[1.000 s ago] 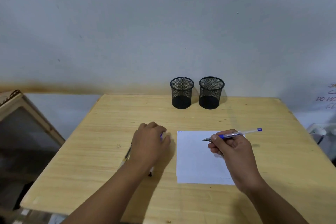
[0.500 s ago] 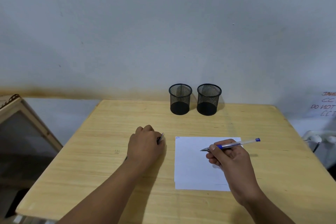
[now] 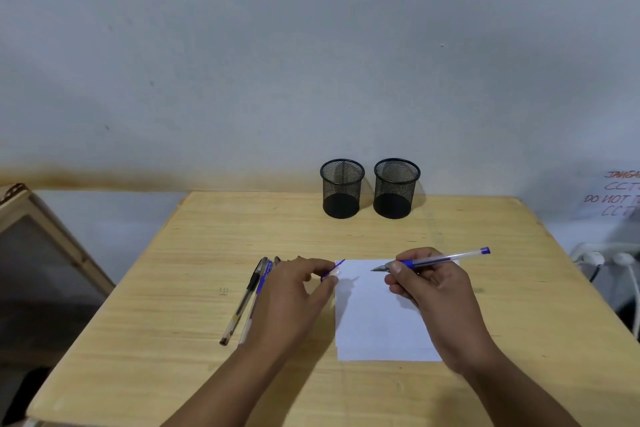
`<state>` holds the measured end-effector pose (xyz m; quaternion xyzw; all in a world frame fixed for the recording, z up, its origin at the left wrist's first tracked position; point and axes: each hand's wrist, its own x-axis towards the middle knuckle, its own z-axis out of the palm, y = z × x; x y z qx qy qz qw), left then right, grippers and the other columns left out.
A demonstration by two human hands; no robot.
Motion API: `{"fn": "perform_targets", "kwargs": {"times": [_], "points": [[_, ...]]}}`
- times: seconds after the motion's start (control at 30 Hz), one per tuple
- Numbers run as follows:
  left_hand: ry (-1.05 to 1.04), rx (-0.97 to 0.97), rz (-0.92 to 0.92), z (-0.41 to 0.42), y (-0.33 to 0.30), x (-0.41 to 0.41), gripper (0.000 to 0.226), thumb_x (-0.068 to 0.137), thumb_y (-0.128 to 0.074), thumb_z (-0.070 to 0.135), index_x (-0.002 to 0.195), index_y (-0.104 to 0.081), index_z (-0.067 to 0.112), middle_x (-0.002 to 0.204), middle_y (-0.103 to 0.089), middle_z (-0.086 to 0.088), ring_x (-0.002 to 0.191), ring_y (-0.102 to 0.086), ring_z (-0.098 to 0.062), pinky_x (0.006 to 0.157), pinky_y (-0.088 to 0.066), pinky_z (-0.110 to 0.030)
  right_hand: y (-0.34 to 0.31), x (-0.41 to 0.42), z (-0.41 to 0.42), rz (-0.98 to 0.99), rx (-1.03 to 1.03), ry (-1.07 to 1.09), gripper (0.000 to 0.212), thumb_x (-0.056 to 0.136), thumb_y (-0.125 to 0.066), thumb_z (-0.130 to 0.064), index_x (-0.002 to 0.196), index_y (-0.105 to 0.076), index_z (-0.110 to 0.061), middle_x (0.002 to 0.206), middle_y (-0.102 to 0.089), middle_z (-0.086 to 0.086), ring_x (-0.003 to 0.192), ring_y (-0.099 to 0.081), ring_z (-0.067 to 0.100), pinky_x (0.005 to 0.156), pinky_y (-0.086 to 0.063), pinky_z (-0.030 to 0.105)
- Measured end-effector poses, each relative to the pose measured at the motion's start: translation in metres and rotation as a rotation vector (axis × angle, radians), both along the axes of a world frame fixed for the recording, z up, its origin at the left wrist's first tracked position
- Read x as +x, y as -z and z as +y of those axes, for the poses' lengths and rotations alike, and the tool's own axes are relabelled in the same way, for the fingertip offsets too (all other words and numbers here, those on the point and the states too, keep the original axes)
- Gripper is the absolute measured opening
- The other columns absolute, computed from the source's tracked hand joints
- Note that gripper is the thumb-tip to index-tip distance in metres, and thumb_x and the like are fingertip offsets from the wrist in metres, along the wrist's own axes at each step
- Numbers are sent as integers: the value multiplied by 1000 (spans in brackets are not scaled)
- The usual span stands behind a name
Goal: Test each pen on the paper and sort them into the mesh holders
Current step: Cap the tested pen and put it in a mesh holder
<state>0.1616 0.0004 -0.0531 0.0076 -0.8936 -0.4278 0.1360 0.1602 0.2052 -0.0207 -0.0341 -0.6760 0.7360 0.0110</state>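
— Where is the pen's tip aiming?
— The right hand [image 3: 429,291] is pinching the blue pen [image 3: 433,259], barrel lying left-right, tip leftward just above the paper [image 3: 377,322].
— And the left hand [image 3: 294,291]?
— It is pinching a blue cap [image 3: 332,270] at the paper's near-left corner.

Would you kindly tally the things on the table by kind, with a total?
Mesh holders: 2, the left holder and the right holder.
Pens clearly visible: 3, one in the right hand and two lying on the table; more may be hidden under the left hand.
Paper: 1.
Total: 6.
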Motion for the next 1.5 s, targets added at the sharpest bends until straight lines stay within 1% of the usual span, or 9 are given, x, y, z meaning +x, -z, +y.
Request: {"fn": "perform_targets", "kwargs": {"times": [0.33,0.53,0.73,0.83,1.0,1.23,1.3,1.43,1.5], "points": [[58,91,36,2,-2,24,19,83,-76,27,99,-75,36,93,-68,28,86,-58,-3,74,-40,-10,8,6,-16,-33,34,-93,5,87,-70,-7,91,-69,-8,83,-75,13,78,-72,21,81,-59,34],[125,108,54,1,1,29,19,82,-77,22,98,-76,34,92,-69,24,86,-63,-7,78,-48,-21,17,11,-22,-69,24,-121,8,85,-72,-6,92,-69,-7,81,-75,10,77,-71,21,77,-59,30],[161,143,48,5,0,35,16,81,-79,14,93,-79,25,86,-73,17,84,-67,-4,75,-48,-13,28,19,-25,-91,78,-171,11,83,-74,-3,91,-72,-10,83,-76,11,76,-70,25,69,-57,27],[160,180,13,4,2,37,16,81,-78,11,90,-80,25,85,-73,17,85,-66,-4,76,-47,-12,31,22,-24,-92,76,-172,13,80,-77,-3,89,-74,-13,81,-76,11,76,-71,29,70,-58,32],[164,207,-83,2,2,40,17,82,-76,10,87,-79,26,83,-73,20,86,-66,1,75,-46,-9,38,31,-25,-75,97,-198,8,81,-76,-6,87,-74,-10,75,-75,9,69,-70,20,67,-58,29],[176,226,-95,2,2,40,14,82,-77,12,87,-79,25,84,-74,20,86,-67,1,77,-49,-12,43,32,-25,-80,170,-193,7,82,-75,-10,88,-73,-13,77,-76,4,71,-71,18,68,-58,26],[172,266,-106,3,2,38,14,81,-78,13,87,-79,26,84,-74,19,85,-67,0,77,-50,-13,44,29,-26,-102,120,-196,8,82,-76,-9,88,-74,-14,78,-76,6,71,-70,19,69,-57,26],[117,380,-104,8,2,35,16,78,-81,14,87,-78,27,83,-74,16,83,-68,-2,75,-50,-13,42,22,-34,-184,-219,-127,20,72,-84,-14,88,-71,-16,85,-75,15,79,-68,26,79,-54,38],[89,418,-95,10,3,32,17,77,-82,14,89,-78,26,82,-74,14,80,-68,-3,73,-49,-12,39,19,-38,-176,-256,-101,17,72,-80,-17,86,-71,-12,86,-75,16,81,-68,26,81,-53,39]]}}
